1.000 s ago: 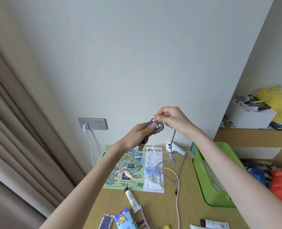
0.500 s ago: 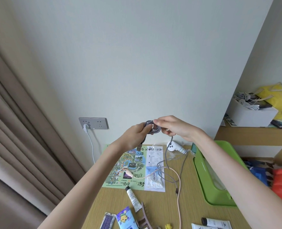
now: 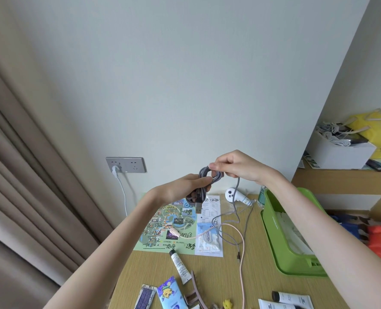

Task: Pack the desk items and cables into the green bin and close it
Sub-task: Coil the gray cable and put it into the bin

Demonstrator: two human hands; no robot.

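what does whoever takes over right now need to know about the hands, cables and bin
Hands: left hand grips the coiled grey cable; right hand pinches the coil's top loop. The cable's tail hangs to the desk, not yet wound.
Bin: green bin stands at the desk's right, open.
Done: grey cable partly coiled.
Left: finish the coil, bin it, then the pink cable, tubes, hair claw, white device and map sheet; close the bin.

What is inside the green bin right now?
White material, unclear what, lies inside the green bin. Its wall and the right forearm cover the rest.
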